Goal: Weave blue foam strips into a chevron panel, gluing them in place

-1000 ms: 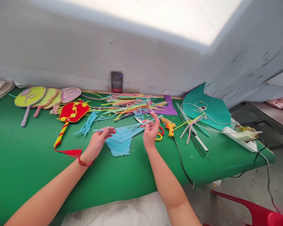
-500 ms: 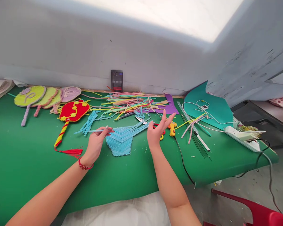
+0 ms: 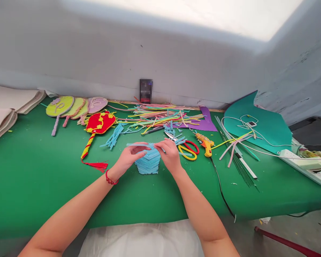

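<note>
A blue panel of pipe cleaners laid in a chevron pattern (image 3: 147,166) rests on the green table, its upper part partly covered by my hands. Over its left top, my left hand (image 3: 128,157) pinches a light blue pipe cleaner (image 3: 135,145) between thumb and fingers. My right hand (image 3: 169,155) is closed at the panel's upper right, its fingertips pinched on the same pipe cleaner close to the left ones. Blue strip ends stick out beyond the right hand. Just past that hand lie scissors with red and yellow handles (image 3: 188,152).
A yellow glue gun (image 3: 206,144) with a black cord lies right of the scissors. Mixed pipe cleaners (image 3: 160,116) are piled behind. A red fan (image 3: 100,123), blue pipe cleaners (image 3: 113,135) and paler fans (image 3: 60,106) lie left. A power strip (image 3: 302,164) sits far right.
My right hand has come in from the right, fingers spread before and now pinched beside the left. The left hand still holds the blue pipe cleaner, now over the panel. The view has shifted left.
</note>
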A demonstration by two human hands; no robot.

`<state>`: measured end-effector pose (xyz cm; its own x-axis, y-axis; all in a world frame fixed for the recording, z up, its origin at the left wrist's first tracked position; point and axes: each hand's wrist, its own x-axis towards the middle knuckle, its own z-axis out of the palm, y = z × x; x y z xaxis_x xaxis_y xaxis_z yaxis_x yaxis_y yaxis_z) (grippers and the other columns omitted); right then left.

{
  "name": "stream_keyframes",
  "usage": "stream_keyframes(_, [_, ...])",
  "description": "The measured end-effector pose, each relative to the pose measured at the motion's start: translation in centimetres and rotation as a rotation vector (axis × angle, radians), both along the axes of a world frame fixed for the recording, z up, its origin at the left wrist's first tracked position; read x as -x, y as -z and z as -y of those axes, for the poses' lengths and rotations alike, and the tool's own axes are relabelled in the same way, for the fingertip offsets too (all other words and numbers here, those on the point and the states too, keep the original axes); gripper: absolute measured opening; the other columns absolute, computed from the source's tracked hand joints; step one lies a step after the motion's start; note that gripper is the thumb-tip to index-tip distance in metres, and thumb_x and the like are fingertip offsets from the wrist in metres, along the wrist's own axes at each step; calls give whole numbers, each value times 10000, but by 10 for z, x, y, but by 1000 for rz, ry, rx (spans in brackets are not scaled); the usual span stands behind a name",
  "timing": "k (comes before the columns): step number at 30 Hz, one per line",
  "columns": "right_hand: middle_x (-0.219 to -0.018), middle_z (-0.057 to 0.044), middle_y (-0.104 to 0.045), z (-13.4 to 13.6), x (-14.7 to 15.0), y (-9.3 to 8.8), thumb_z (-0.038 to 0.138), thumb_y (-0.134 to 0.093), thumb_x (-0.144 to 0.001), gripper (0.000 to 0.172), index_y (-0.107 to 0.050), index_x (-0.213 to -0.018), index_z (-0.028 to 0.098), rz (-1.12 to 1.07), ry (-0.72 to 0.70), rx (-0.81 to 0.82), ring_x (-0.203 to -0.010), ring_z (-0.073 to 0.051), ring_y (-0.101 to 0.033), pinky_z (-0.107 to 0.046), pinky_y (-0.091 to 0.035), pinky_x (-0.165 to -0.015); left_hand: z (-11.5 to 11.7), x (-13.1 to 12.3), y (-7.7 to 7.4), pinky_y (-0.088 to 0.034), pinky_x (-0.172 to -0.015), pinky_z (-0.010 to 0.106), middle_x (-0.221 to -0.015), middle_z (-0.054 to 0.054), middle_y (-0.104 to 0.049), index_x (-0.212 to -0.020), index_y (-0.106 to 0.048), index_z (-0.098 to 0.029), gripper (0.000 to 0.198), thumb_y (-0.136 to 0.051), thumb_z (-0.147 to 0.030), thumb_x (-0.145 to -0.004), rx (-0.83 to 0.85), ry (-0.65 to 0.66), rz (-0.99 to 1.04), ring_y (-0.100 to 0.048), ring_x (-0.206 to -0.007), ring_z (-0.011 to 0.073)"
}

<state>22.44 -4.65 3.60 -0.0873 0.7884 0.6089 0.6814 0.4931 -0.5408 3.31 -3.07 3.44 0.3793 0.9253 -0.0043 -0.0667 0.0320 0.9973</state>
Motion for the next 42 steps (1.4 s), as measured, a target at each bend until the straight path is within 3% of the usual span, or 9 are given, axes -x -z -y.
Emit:
stream_keyframes(2, [-814, -36, -650, -4, -7, 1, 337, -470, -914, 216, -653, -868, 233, -87, 59, 21, -787, -161, -584, -325, -477, -784, -4, 4, 3, -425, -929, 368, -1068, 81, -679, -1117, -626, -230, 425, -707, -347, -717, -82, 17, -117, -585, -1065, 260])
stream_keyframes(7, [-829, -46, -646, -14, -20, 8, 358, -470, -886, 216, -619, -847, 208, -105, 191, 230, -705, -162, -566, -287, -446, -678, -18, 18, 21, -269, -1059, 446, -1176, 102, -586, -960, -655, -221, 242, -639, -354, -758, -414, -275, -546, -494, -1149, 293])
stream_keyframes(14, [-661, -1, -627, -14, -18, 16, 328, -445, -886, 166, -579, -866, 234, 33, 221, 574, -603, -162, -590, -260, -416, -624, -21, 19, 33, -51, -1112, 519, -1214, 120, -563, -888, -637, -211, 229, -576, -412, -799, -388, -271, -720, -459, -1197, 296])
stream_keyframes(16, [-643, 2, -622, -14, -18, 16, 317, -441, -888, 155, -571, -860, 237, 44, 231, 575, -602, -165, -595, -259, -413, -625, -20, 16, 27, -67, -1117, 505, -1210, 111, -570, -880, -643, -212, 219, -575, -404, -798, -350, -274, -643, -464, -1198, 285])
stream_keyframes(19, [-629, 4, -621, -14, -18, 16, 310, -439, -890, 145, -563, -856, 243, 43, 237, 569, -598, -170, -597, -261, -412, -623, -19, 13, 16, -267, -1070, 429, -1194, 98, -594, -908, -648, -214, 246, -605, -416, -774, -214, -260, -365, -500, -1163, 261])
stream_keyframes(24, [-609, 10, -613, -16, -19, 17, 316, -422, -901, 151, -552, -866, 246, 27, 223, 577, -602, -173, -607, -264, -415, -625, -11, 4, 8, -479, -810, 318, -1077, 76, -667, -1128, -594, -212, 451, -684, -416, -736, 256, -58, 128, -620, -946, 208])
stream_keyframes(31, [-604, 11, -621, -16, -20, 20, 320, -406, -901, 148, -528, -868, 243, -16, 221, 588, -594, -185, -609, -289, -416, -644, -6, -8, 15, -467, -927, 371, -1162, 89, -659, -1156, -618, -190, 479, -582, -519, -811, 508, -17, 437, -597, -1085, 247])
stream_keyframes(37, [-598, 21, -617, -15, -17, 19, 323, -397, -899, 143, -505, -848, 245, -39, 243, 598, -577, -183, -606, -297, -417, -642, -2, -11, 24, -424, -1005, 422, -1164, 96, -665, -1153, -625, -178, 420, -692, -249, -744, 510, 57, 454, -598, -1107, 272])
stream_keyframes(42, [-687, 0, -623, -16, -20, 18, 376, -418, -887, 162, -503, -852, 243, -176, 246, 517, -586, -172, -597, -287, -437, -598, -6, -11, 26, -420, -1026, 426, -1212, 66, -642, -1240, -567, -222, 470, -642, -239, -776, 541, -26, 543, -577, -1148, 253])
